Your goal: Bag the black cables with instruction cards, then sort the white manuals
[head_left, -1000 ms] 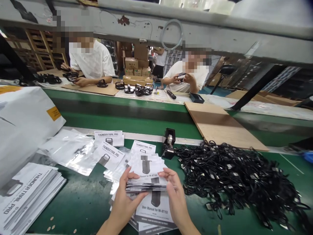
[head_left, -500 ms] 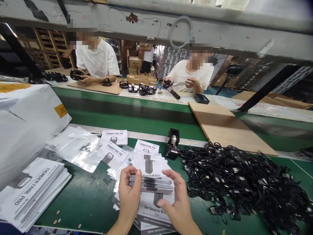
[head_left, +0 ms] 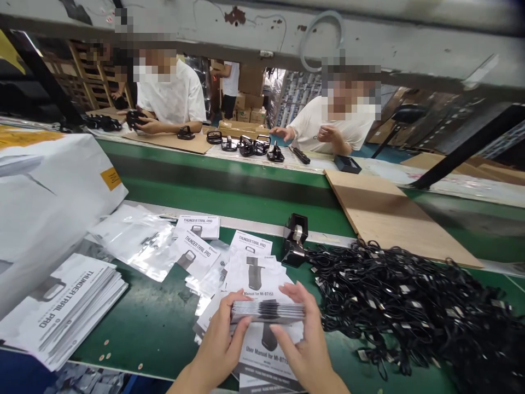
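My left hand (head_left: 219,345) and my right hand (head_left: 305,342) together grip a thin stack of user manuals (head_left: 266,312) by its two ends, held edge-on just above the green table (head_left: 156,323). Under it lie more manuals (head_left: 262,353) printed "User Manual for MI-BT153", fanned out flat. A big tangle of black cables (head_left: 410,306) lies right beside my right hand. Booklets titled "Thunder Trail Pro" (head_left: 197,254) and clear plastic bags (head_left: 135,241) lie to the left of my left hand.
A black tape dispenser (head_left: 295,241) stands behind the manuals. A pile of larger leaflets (head_left: 65,309) and a white sack (head_left: 45,197) fill the left. A wooden board (head_left: 389,216) lies on the conveyor. Two people in white shirts handle black parts across the belt.
The stack in my hands has squared up and dropped slightly lower. My view has shifted left. The person opposite on the right has put down the black part and reaches across the bench.
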Demonstrator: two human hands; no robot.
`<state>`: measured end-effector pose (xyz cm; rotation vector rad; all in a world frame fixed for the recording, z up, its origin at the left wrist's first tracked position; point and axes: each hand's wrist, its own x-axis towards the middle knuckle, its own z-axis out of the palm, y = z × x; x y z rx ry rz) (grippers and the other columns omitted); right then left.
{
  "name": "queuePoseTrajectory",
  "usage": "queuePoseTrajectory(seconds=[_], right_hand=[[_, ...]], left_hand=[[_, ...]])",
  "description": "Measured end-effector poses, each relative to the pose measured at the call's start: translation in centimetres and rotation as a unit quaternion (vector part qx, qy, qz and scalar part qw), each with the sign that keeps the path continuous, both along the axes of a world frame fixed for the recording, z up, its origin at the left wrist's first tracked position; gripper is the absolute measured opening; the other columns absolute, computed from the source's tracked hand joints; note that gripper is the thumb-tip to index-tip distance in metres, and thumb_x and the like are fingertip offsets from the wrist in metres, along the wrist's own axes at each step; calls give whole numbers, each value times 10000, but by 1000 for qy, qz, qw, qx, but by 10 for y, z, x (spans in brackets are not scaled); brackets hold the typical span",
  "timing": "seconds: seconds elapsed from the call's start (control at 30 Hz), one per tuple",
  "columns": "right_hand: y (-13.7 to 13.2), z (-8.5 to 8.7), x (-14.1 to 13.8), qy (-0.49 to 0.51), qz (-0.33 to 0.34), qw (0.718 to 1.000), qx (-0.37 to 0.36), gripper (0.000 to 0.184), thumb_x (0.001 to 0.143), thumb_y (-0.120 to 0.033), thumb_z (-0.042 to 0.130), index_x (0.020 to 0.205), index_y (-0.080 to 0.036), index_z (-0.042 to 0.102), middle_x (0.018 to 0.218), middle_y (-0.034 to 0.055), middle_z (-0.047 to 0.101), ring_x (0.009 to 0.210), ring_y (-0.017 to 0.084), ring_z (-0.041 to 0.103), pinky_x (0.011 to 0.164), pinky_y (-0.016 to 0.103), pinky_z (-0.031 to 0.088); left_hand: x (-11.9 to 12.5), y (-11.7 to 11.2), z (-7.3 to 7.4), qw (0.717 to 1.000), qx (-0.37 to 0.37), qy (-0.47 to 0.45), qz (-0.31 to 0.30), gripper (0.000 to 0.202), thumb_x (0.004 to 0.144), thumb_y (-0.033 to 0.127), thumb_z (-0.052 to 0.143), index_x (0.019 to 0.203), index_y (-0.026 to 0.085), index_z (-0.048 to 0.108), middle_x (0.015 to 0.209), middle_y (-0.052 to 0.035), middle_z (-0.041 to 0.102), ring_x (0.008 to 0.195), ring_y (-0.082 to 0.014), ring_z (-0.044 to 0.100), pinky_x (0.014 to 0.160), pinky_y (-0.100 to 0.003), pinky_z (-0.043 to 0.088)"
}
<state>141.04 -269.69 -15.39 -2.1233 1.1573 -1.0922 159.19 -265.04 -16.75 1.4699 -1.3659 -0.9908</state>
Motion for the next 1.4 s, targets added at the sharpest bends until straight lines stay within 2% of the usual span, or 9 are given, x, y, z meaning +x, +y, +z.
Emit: queuePoseTrajectory(seconds=[0.23,0.37,0.47,0.6,0.77,0.93,1.03,1.23,1.4], right_hand=[[-8,17,-4,191,26,956,-223,177,847,-157,481,1023,-147,496,1170,154,491,1151,284,441,893,459,438],[-12,27,-1,299,27,907,-295,243,843,-207,501,1076,-143,529,1145,147,548,1180,374,403,946,612,291],[-16,32,3,306,70,901,-299,253,888,-189,407,1105,-158,531,1009,107,627,995,294,564,903,520,375],[-26,52,10,242,131,934,-226,260,931,-281,343,1103,-172,504,866,63,656,763,197,619,772,370,477],[-59,82,63,125,101,987,12,233,919,-308,361,1024,-221,550,1004,67,611,942,199,570,770,317,465],[-89,54,163,268,114,946,142,345,829,-430,498,967,-132,607,1035,140,580,974,265,537,783,360,408],[-89,36,195,297,131,928,180,232,753,-360,599,821,-139,618,942,124,608,849,244,577,671,313,405],[-91,28,196,292,98,931,195,329,731,-346,613,972,-129,560,1048,144,560,899,254,554,682,319,376],[-101,27,194,253,157,921,252,90,710,-257,618,731,-172,595,724,18,606,695,166,566,569,250,359]], left_hand=[[4,0,-3,985,-136,-78,-74,256,893,140,326,1105,284,325,1099,-56,539,1162,-196,470,1028,-457,322],[10,1,-1,987,-89,-101,-87,296,873,121,347,1129,269,368,1122,-65,550,1122,-199,495,1011,-429,345],[7,0,2,992,-59,-74,-85,217,860,137,359,1035,230,448,1033,-72,582,995,-201,554,945,-407,403],[11,-5,9,999,-16,-49,-13,225,895,249,344,1080,178,450,998,-118,606,940,-233,584,813,-397,480],[61,10,24,972,44,159,167,424,850,399,477,1212,185,418,1212,-100,565,1170,-243,481,1037,-420,309],[108,50,30,899,119,314,281,639,783,461,566,1328,232,325,1256,-76,557,1161,-274,495,990,-455,379],[115,64,29,874,150,328,327,662,772,438,587,1342,232,321,1233,-85,577,1087,-282,554,924,-454,442],[122,62,26,863,170,326,348,620,786,415,569,1335,232,346,1206,-83,599,1039,-266,588,858,-415,492],[127,64,21,859,171,323,359,589,785,393,573,1316,245,366,1171,-66,622,1014,-252,602,845,-409,497]])
